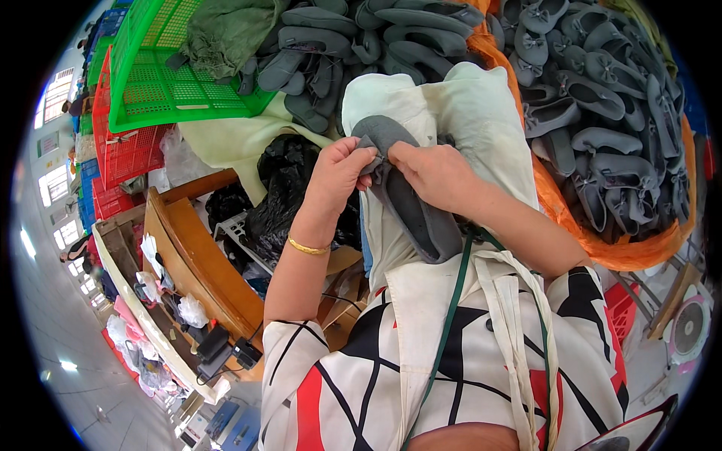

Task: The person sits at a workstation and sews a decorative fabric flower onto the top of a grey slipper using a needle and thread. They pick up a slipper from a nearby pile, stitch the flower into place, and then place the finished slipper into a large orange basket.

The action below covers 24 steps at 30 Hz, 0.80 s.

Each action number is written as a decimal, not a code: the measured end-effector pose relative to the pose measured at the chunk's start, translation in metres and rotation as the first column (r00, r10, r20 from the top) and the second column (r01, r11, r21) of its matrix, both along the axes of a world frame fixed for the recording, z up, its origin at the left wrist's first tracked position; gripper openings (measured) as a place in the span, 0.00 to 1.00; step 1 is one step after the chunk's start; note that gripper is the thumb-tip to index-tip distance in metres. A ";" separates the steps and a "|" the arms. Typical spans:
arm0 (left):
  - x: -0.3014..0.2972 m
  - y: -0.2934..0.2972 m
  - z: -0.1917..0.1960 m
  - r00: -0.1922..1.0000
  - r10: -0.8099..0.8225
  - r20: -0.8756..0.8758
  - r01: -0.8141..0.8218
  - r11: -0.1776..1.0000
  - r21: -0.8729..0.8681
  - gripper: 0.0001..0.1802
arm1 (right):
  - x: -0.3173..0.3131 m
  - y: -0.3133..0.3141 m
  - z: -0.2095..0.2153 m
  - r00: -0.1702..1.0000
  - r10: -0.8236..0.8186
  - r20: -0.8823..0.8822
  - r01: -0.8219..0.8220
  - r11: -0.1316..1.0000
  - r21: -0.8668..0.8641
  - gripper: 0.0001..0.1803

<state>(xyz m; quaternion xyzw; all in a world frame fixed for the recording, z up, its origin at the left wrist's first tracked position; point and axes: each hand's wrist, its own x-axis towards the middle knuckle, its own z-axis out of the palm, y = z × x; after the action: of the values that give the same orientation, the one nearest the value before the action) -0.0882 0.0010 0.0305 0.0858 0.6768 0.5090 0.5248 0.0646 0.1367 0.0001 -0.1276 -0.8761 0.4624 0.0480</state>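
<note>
Grey slippers (602, 113) fill orange bag (639, 252).

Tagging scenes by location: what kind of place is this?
Probably a shoe or slipper workshop. Both hands work a grey slipper over a lap; a big heap of matching grey slippers lies in an orange bag, with stacked green and red plastic crates alongside.

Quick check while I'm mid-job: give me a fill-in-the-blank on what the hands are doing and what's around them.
1. Both the left hand and the right hand grip one ____ slipper.
2. A gold bracelet sits on the ____ wrist.
3. The pile of slippers at right lies on ____ sheeting.
4. The crate at upper left is ____.

Missing words: grey; left; orange; green
</note>
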 end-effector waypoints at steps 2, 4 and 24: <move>0.000 0.000 0.000 1.000 -0.002 0.003 0.002 1.000 0.003 0.05 | 0.001 0.001 0.000 1.000 0.001 -0.004 -0.001 1.000 -0.004 0.06; 0.000 0.000 -0.001 1.000 -0.003 0.003 0.003 1.000 0.000 0.05 | 0.001 0.002 0.001 1.000 0.004 -0.009 -0.004 1.000 -0.006 0.06; -0.002 -0.008 -0.009 0.994 0.023 0.109 -0.034 0.994 0.100 0.07 | -0.018 -0.019 0.010 0.959 -0.279 -0.046 0.246 0.905 -0.347 0.06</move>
<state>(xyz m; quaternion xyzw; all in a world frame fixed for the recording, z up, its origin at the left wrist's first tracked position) -0.0906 -0.0072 0.0217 0.0751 0.6218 0.5541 0.5483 0.0463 0.1175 0.0105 -0.2287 -0.7553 0.6006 0.1288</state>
